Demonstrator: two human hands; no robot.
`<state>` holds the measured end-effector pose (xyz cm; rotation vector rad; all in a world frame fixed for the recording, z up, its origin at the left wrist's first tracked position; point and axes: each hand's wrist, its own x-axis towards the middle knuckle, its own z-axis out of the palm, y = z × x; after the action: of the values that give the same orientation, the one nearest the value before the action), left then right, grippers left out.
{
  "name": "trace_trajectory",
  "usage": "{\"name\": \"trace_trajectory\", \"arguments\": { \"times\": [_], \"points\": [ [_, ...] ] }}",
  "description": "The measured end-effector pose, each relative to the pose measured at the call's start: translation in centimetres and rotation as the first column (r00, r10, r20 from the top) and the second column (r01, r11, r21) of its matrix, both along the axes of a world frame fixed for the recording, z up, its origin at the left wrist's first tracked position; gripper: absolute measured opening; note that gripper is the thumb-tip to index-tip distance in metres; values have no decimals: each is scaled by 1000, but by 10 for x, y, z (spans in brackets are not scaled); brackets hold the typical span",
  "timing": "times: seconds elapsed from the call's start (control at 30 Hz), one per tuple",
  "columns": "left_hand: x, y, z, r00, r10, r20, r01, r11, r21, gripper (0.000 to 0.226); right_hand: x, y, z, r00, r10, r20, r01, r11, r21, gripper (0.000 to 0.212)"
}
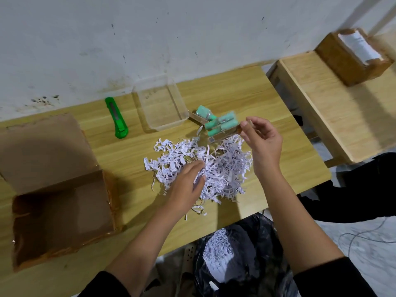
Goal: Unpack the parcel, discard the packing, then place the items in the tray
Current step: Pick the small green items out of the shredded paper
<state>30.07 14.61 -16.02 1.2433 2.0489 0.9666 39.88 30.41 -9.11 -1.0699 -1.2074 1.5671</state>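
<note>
Shreds (199, 168) are piled mid-table, with the left hand (187, 185) laid flat and open on them. A clear pack (222, 127) of green items is pinched at its edge by the right hand (262, 142), just beside the tray (160, 103). Box (57, 189) is left open on the left.

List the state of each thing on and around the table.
Box: open, empty.
Tray: empty.
Knife: lying flat, untouched.
Shreds: heaped on table.
Green items: beside tray, not in it.
Bin bag: open, holds some shreds.
Left hand: on shreds.
Right hand: pinching clear packet.
</note>
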Motion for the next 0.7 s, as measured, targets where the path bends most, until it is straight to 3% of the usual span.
{"name": "trace_trajectory", "arguments": {
  "times": [0.17, 0.3, 0.5, 0.7],
  "points": [
    [-17, 7, 15, 986, 152, -72, -139, 977, 160, 31, -15, 26, -8, 983, -183, -24, 180, 980, -84, 12],
    [-42, 10, 12, 941, 313, -131, -309, 950, 54, 40, -35, 51, -23, 957, -291, -23, 281, 939, -200, 13],
    [-56, 4, -21, 934, 212, -287, -264, 952, -157, 55, -59, 77, -46, 937, -349, 6, 337, 901, -273, 17],
    [-41, 3, -27, 924, 145, -353, -222, 956, -189, 63, -68, 85, -67, 953, -172, 248, 223, 956, -191, 14]
  ]
}}
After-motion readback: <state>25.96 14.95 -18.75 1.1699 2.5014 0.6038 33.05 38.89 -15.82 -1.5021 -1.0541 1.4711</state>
